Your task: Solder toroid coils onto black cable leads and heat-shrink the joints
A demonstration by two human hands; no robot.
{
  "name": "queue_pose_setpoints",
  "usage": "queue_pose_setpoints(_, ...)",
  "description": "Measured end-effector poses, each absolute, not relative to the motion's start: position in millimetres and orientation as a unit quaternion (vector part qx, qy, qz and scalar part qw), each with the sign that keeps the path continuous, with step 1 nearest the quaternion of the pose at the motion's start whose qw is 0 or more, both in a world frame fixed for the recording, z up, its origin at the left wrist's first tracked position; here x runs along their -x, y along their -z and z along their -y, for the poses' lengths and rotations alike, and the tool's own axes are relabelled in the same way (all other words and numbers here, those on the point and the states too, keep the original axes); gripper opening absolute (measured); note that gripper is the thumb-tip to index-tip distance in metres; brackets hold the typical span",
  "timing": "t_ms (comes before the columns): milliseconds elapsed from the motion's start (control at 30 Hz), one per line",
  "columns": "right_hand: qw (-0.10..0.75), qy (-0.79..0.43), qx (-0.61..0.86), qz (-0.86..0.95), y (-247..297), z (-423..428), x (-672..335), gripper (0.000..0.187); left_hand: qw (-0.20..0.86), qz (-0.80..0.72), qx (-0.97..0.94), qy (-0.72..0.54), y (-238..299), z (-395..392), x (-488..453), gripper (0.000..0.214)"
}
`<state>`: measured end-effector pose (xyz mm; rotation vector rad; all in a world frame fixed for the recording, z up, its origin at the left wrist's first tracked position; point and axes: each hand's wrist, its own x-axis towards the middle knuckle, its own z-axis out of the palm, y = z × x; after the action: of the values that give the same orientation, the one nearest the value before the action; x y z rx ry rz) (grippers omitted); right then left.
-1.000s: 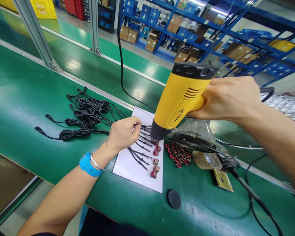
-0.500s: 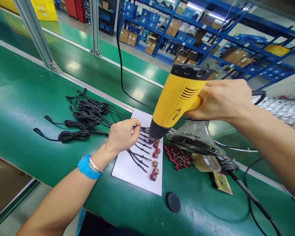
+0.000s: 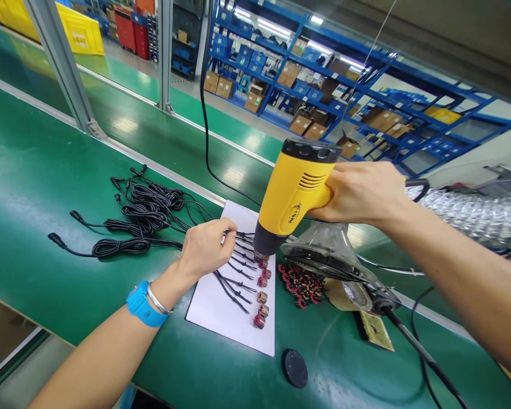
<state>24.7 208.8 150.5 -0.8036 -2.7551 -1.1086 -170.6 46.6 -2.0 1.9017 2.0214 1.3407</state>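
My right hand [image 3: 361, 192] grips the handle of a yellow heat gun [image 3: 296, 190], its black nozzle pointing down at the upper end of a row of small copper coils [image 3: 262, 297]. Thumb and forefinger of my left hand [image 3: 206, 245] are pinched together just left of the nozzle, on a black cable [image 3: 246, 234] whose gripped part is hidden. Other cable ends with bare tips lie fanned out on a white board [image 3: 221, 321], pointing towards the coils. Their coiled lengths [image 3: 153, 207], with black connectors, rest on the green bench to the left.
Right of the board lie a heap of small red-and-black parts [image 3: 302, 284], a clear hood [image 3: 323, 241] on a black arm, and a yellow sponge [image 3: 378, 329]. A black disc [image 3: 294, 368] is in front. A metal post [image 3: 59, 62] stands at left; shelves [image 3: 281, 68] fill the background.
The view has shifted, so the bench things appear lower and slightly left. The heat gun stays over the coils' upper end, and my left hand keeps its pinch beside it.
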Motion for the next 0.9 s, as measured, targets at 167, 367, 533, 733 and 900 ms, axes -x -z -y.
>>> queue_pose_setpoints(167,0.062,0.379,0.281,0.880,-152,-216,-28,0.043,0.028,-0.654,-0.611,-0.446,4,-47,170,0.015)
queue_pose_setpoints(367,0.071,0.383,0.272,0.880,-155,-220,-25,0.040,0.024,-0.655,-0.605,-0.452,4,-48,172,0.015)
queue_pose_setpoints(533,0.076,0.378,0.264,0.884,-151,-225,-23,0.040,0.024,-0.656,-0.603,-0.453,4,-47,172,0.015)
queue_pose_setpoints(733,0.082,0.375,0.261,0.885,-147,-227,-22,0.041,0.028,-0.656,-0.604,-0.452,4,-47,172,0.015)
queue_pose_setpoints(900,0.081,0.377,0.264,0.884,-147,-228,-21,0.040,0.028,-0.656,-0.604,-0.452,3,-47,172,0.015)
